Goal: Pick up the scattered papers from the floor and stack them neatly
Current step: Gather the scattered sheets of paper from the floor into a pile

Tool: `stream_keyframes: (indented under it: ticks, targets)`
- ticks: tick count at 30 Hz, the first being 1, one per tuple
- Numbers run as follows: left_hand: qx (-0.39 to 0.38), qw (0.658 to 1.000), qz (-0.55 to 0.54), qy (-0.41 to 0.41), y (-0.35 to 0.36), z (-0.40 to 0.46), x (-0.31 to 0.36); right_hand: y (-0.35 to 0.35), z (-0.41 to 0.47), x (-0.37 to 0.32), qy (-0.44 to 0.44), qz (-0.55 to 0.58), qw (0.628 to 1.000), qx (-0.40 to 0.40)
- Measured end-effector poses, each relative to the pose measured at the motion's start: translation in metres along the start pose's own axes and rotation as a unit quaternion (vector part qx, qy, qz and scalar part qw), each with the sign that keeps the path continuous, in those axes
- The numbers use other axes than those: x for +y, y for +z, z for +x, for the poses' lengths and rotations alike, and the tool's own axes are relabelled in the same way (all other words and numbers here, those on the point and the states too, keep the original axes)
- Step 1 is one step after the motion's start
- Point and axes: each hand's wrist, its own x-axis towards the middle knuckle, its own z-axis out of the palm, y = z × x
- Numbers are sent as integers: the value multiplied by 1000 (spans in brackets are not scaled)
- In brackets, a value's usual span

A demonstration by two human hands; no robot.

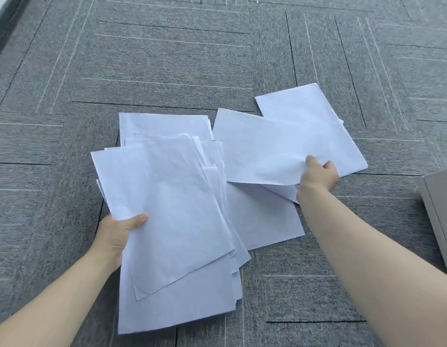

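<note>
Head view: gathering is midway, by my read; left hand [117, 232] clamps a ragged stack [172, 209], thumb on top, arm reaching forward; right hand [317, 175] pinches the near corner of a sheet [267, 151], arm extended over more sheets lying on the carpet [167, 66]; next, carry that sheet onto the stack, then square the edges.

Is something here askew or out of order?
Yes. The bundle of papers in the left hand is fanned unevenly, its corners misaligned. The sheet pinched by the right hand lies crooked.
</note>
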Motion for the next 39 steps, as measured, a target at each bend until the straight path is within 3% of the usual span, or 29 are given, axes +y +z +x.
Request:
stream_keyframes:
  ticks: [5,8,14,20,23,28,35,39]
  targets:
    - [-11,1000,5,-5,15,4,-1,-5,9,8,43,88,992,75]
    - [-15,1000,6,-3,24,6,-2,-4,16,10,74,106,989,66]
    - [-18,1000,4,2,41,10,-1,-15,19,9,136,8,990,-23]
    - [-21,1000,9,13,61,17,5,-22,25,11,77,13,997,14]
    - [-25,1000,2,13,72,18,7,-24,27,12,81,31,996,28]
    - [-38,999,13,20,85,23,7,-33,28,12,114,-38,993,5]
    - [-47,998,29,32,90,31,9,-49,54,2,-45,-168,983,56]
    - [-52,998,29,30,92,30,9,-41,79,-19,-133,-361,923,-20]
